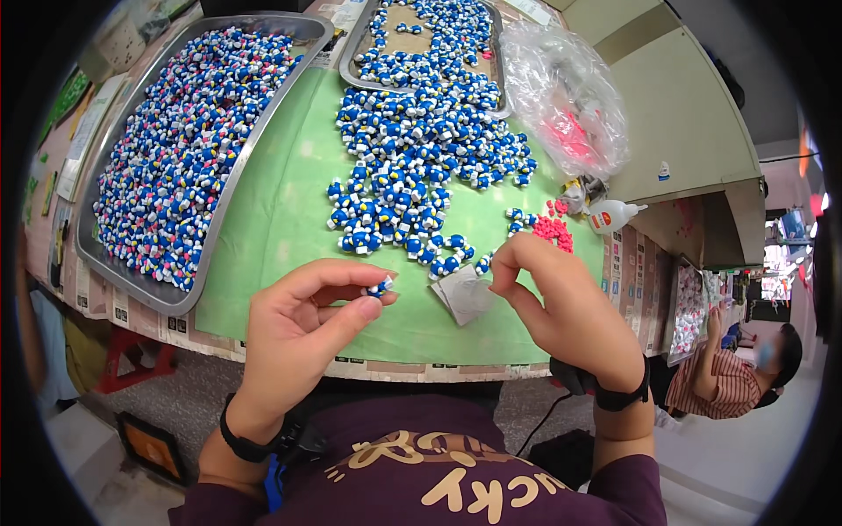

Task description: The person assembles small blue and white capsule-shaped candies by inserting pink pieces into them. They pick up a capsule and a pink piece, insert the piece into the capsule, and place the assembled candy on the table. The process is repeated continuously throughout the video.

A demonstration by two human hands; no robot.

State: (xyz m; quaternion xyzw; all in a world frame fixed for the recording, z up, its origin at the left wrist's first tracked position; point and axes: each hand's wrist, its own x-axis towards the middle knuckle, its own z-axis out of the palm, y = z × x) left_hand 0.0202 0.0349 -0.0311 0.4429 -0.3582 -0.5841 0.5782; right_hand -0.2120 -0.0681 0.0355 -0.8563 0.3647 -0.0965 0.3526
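Observation:
My left hand [303, 307] pinches a small blue-and-white plastic figure [380, 287] between thumb and fingertips, a little above the green sheet [254, 237]. To the right, my right hand [561, 298] is bent at the wrist, with thumb and forefinger pressed together; anything between them is too small to make out. Its fingertips are beside a small stack of whitish paper [463, 296] with a shiny top. Beyond both hands spreads a loose heap of like figures [412, 167], blue and white with yellow bits. Small pink pieces [554, 233] lie just past my right hand.
A large metal tray [182, 303] full of figures with pink parts stands at left. Another metal tray [347, 68] adjoins the heap's far end. A white squeeze bottle [611, 216] lies by a clear bag [570, 88] with pink contents. A person [724, 377] sits far right.

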